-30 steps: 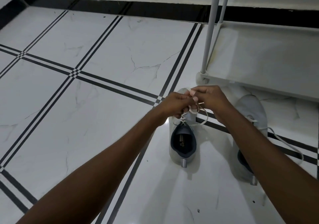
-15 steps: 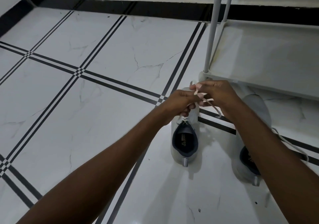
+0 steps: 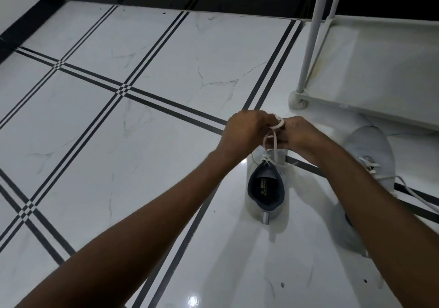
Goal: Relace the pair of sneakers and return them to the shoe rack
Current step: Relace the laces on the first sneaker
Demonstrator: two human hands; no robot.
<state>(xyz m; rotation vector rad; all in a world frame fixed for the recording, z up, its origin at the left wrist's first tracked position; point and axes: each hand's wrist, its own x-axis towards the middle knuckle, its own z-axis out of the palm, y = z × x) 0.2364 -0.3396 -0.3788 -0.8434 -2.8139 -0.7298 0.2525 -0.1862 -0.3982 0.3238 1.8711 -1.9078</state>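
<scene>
Two pale grey sneakers stand on the floor, toes pointing away from me. The left sneaker [image 3: 265, 195] is in the middle, its dark lining showing. Above its tongue my left hand [image 3: 247, 132] and my right hand [image 3: 300, 135] meet, each pinching part of its white lace [image 3: 275, 139], which forms a loop between the fingers. The right sneaker [image 3: 374, 155] stands further right, partly hidden by my right forearm; its loose lace [image 3: 413, 193] trails over the floor to the right.
The white shoe rack [image 3: 370, 70] stands at the upper right, its corner foot [image 3: 298, 101] just beyond my hands, its post rising out of view. The floor is glossy white tile with black stripes. A black skirting runs along the far wall.
My hands have stayed together over the left sneaker while the lace loop has been worked between the fingers. The view has shifted slightly.
</scene>
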